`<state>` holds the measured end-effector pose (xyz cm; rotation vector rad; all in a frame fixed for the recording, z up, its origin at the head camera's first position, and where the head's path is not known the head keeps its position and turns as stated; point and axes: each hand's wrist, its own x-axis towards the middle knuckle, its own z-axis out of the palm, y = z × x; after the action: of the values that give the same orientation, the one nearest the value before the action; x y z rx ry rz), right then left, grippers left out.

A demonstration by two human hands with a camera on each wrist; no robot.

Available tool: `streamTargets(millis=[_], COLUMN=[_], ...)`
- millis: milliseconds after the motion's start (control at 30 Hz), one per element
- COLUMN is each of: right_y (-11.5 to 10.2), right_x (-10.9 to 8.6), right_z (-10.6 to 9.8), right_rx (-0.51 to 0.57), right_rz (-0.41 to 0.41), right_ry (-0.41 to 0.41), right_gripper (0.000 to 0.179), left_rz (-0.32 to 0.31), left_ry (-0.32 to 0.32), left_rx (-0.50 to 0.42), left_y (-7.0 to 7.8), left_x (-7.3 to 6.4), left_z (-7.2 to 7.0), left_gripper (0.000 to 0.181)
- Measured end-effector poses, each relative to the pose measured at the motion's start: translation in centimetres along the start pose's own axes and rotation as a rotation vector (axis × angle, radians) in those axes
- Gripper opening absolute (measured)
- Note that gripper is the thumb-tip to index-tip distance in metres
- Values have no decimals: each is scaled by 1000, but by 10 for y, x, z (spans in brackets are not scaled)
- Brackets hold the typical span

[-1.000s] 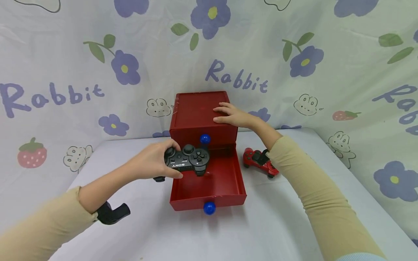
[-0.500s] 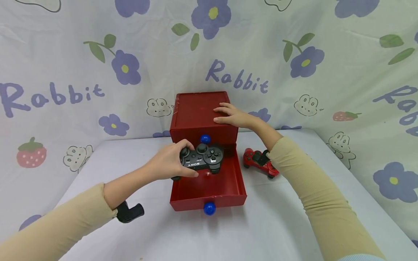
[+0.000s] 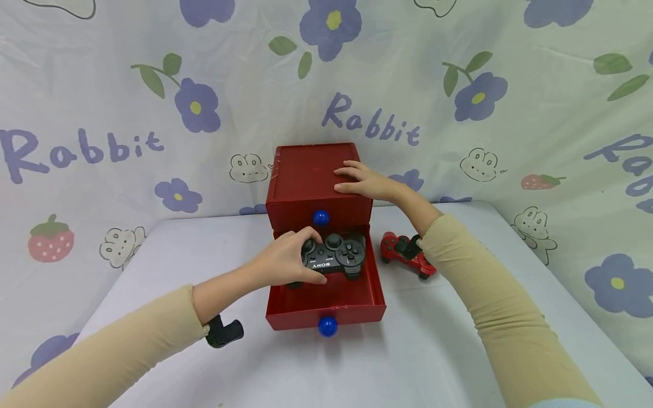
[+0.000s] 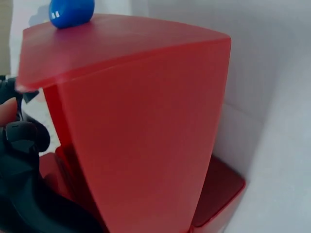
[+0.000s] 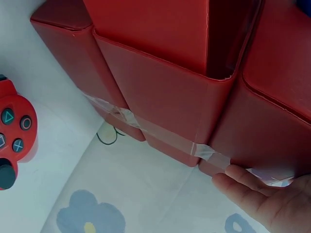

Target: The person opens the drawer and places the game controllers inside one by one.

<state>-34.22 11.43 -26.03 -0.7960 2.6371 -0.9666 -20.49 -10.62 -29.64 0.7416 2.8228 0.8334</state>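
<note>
My left hand (image 3: 285,258) grips one end of a black Sony game controller (image 3: 334,258), thumb along the near side and fingers at the far side. The controller lies over the inside of a pulled-out red drawer (image 3: 306,318). In the left wrist view the drawer's side wall (image 4: 146,126) fills the middle, and the black controller (image 4: 34,179) shows at lower left. With fingers spread, my right hand (image 3: 366,181) rests on the right of the red drawer cabinet's top (image 3: 311,170). The right wrist view shows that hand (image 5: 272,199) against the cabinet.
A red game controller (image 3: 422,264) lies on the white tabletop right of the drawer, partly hidden by the right wrist's camera. Blue ball knobs mark the open drawer (image 3: 327,326) and a closed drawer above it (image 3: 321,217). A patterned cloth (image 3: 229,113) hangs behind.
My left hand has carried the black controller rightward, from the drawer's left edge to over its inside, and slightly lower in the last half second. My right hand stays in place.
</note>
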Motion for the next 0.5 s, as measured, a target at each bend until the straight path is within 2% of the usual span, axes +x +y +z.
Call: streamTargets(millis=[200,500], right_y=[0,2], right_x=[0,1], right_z=[0,0], right_rx=[16,27], right_rz=[3,4], right_ry=[-1,-3], right_gripper=[60,61], left_rz=[-1,12], left_ry=[-36,-34], left_rx=[40,44], left_y=[-6,-16], left_x=[6,12], left_z=[10,21], left_gripper=[57,58])
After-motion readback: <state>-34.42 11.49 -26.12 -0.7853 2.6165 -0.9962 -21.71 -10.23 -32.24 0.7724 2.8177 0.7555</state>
